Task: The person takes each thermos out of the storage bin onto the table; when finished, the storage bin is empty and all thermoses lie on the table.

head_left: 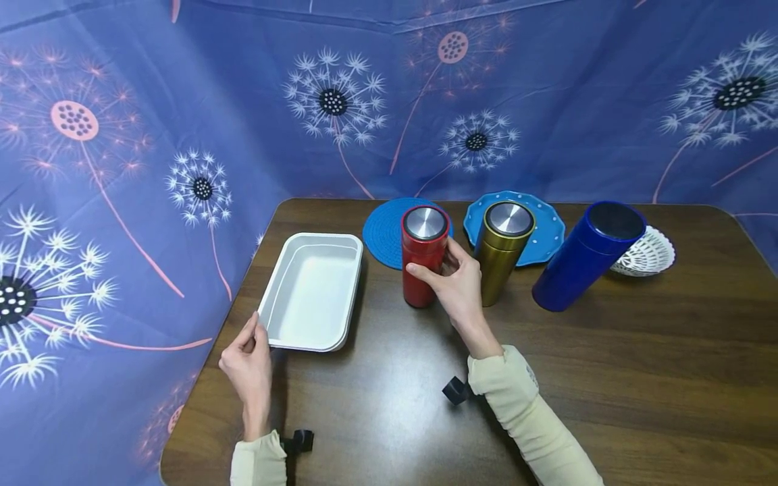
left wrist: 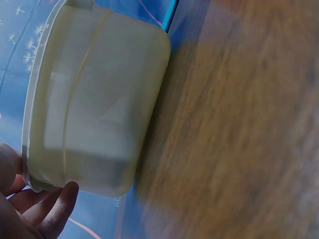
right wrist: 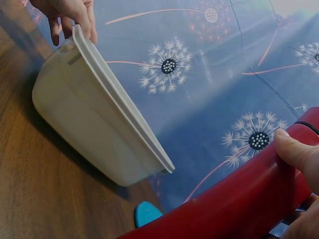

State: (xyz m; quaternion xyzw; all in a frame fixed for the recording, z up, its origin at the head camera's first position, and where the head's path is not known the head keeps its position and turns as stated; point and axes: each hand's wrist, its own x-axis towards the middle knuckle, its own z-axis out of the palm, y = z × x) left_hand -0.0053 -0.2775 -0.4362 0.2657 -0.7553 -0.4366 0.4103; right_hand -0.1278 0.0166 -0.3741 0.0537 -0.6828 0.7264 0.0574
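- No text, label, brand, number or sign can be read in any of the views.
- The red flask (head_left: 423,260), the white tray (head_left: 312,291) and the cloth backdrop (head_left: 152,121) at upper left bear no lettering.

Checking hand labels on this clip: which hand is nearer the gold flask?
Right. The right hand grips the red flask just beside the gold flask; the left hand holds the white tray corner, far off.

Glossy red flask (head_left: 423,266) with brushed metal lid, matt white plastic tray (head_left: 312,290), polished wood table (head_left: 638,364).
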